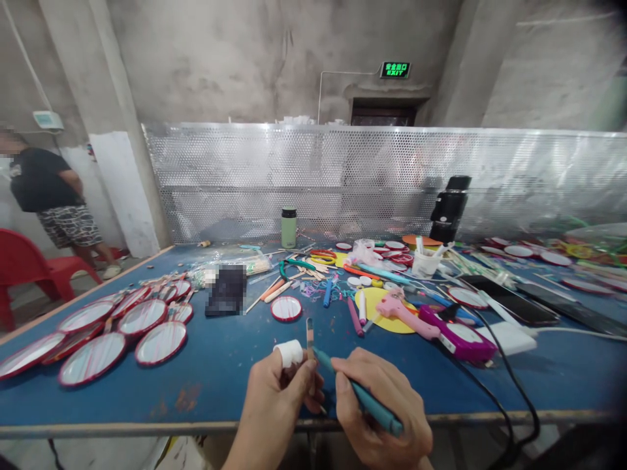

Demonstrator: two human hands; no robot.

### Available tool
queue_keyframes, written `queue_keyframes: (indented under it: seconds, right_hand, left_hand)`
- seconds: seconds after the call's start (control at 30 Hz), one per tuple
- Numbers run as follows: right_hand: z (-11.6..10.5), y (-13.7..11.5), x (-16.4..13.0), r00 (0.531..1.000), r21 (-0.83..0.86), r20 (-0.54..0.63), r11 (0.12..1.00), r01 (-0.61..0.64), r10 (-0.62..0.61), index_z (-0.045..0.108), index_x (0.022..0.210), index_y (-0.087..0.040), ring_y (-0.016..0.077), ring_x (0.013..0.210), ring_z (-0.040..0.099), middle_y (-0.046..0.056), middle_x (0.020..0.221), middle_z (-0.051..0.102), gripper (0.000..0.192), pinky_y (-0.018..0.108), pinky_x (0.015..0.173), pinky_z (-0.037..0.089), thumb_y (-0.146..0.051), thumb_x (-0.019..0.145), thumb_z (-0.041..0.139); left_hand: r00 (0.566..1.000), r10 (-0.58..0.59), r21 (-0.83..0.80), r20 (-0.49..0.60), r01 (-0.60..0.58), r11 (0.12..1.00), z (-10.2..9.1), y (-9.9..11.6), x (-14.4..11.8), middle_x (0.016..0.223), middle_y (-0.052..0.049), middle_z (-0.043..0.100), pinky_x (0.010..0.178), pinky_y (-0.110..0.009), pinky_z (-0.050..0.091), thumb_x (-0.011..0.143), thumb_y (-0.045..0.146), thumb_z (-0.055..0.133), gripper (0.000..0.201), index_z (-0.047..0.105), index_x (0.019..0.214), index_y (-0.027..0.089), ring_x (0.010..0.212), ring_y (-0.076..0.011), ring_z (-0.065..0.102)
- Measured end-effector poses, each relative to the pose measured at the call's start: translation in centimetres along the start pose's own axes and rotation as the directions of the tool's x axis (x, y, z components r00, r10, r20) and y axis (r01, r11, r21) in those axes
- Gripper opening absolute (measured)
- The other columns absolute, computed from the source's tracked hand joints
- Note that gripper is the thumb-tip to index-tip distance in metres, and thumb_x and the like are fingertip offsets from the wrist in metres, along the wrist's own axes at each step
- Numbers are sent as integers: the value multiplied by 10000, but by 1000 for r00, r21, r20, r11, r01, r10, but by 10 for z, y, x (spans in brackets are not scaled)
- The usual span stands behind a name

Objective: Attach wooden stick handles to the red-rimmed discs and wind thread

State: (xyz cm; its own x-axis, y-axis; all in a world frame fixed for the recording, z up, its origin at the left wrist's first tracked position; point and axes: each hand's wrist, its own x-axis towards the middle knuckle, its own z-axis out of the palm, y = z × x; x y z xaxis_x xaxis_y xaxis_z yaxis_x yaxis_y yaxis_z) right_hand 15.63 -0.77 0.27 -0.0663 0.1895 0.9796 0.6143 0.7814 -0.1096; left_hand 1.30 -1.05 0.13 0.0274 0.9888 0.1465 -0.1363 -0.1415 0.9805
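Near the table's front edge, my left hand (274, 401) is closed on a small flat wooden stick (310, 334), which stands upright above the fingers with darker bands of colour on it. White tape (290, 353) is wrapped round one of this hand's fingers. My right hand (386, 405) grips a teal marker pen (375, 406) with its tip pointing left, at or very close to the stick; whether they touch I cannot tell. Just beyond the hands lies a round white disc with a red rim (287, 309).
Red-rimmed discs (93, 358) pile up at left. A yellow disc (386, 309), pink tool (404, 314), purple device (458, 335) and black cables (509, 378) lie right. Behind stand a green cup (289, 228) and black flask (449, 210). A person (46, 183) stands far left.
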Motion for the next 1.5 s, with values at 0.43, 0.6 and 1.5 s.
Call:
queue_keyframes:
  seconds: [0.43, 0.6, 1.5]
  right_hand:
    - [38, 27, 51, 966, 188, 249, 975, -121, 71, 640, 1225, -250, 112, 599, 648, -16, 808, 729, 342, 237, 640, 551, -102, 956, 491]
    - [167, 34, 81, 736, 214, 627, 965, 153, -256, 650, 1101, -183, 208, 923, 611, 69, 942, 702, 333, 355, 864, 470, -8, 859, 504]
    - [-10, 33, 68, 986, 182, 152, 979, -92, 65, 581, 1357, -318, 164, 559, 630, 27, 873, 757, 392, 337, 585, 570, -297, 967, 547]
  left_hand:
    - [915, 224, 177, -335, -173, 969, -46, 12, -16, 660, -32, 697, 599, -209, 506, 814, 456, 693, 322, 714, 852, 138, 630, -148, 630]
    - [759, 223, 184, -611, -137, 973, -85, 2, -32, 659, -25, 711, 596, -224, 514, 733, 515, 760, 424, 724, 918, 135, 609, -164, 627]
    - [997, 8, -314, -75, -31, 949, 11, 8, 1, 581, -26, 653, 432, -186, 418, 694, 629, 746, 510, 648, 801, 140, 445, -92, 544]
